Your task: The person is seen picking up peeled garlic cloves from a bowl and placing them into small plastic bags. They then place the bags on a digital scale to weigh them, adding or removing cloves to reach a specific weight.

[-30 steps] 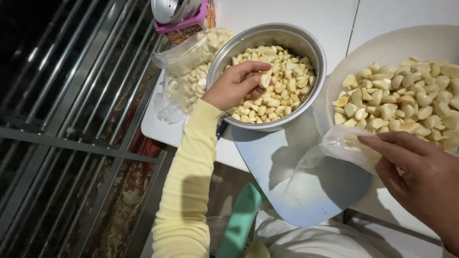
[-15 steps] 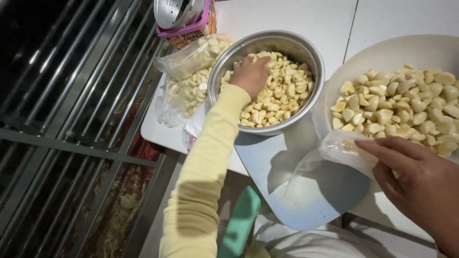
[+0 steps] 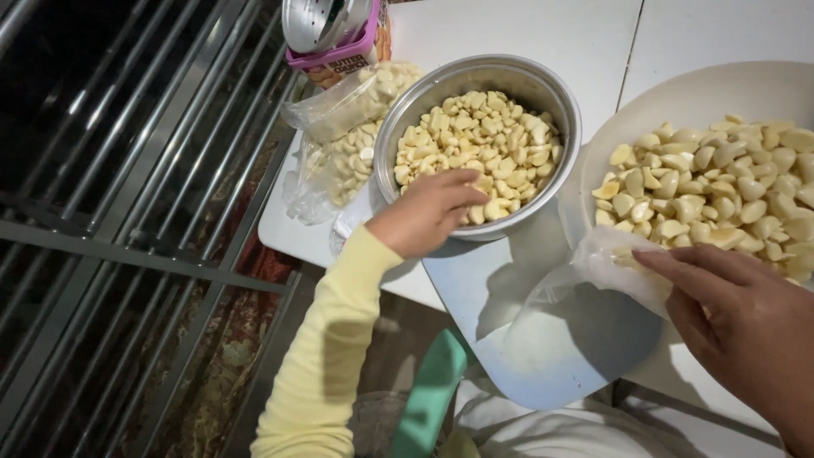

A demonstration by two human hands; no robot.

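since half a second earlier, left hand (image 3: 428, 212) slid back to steel bowl's (image 3: 398, 127) near rim, closed over garlic cloves (image 3: 492, 144); right hand (image 3: 746, 305) pinched clear bag (image 3: 610, 263) open.

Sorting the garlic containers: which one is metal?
The round steel bowl under the left hand; the other bowl is cream-coloured.

A white table (image 3: 526, 34) stands beside metal bars (image 3: 127, 170); below lies perhaps a patterned rug (image 3: 216, 339).

metal grille (image 3: 127, 212), pink-lidded box (image 3: 335, 58), patterned rug (image 3: 216, 356)
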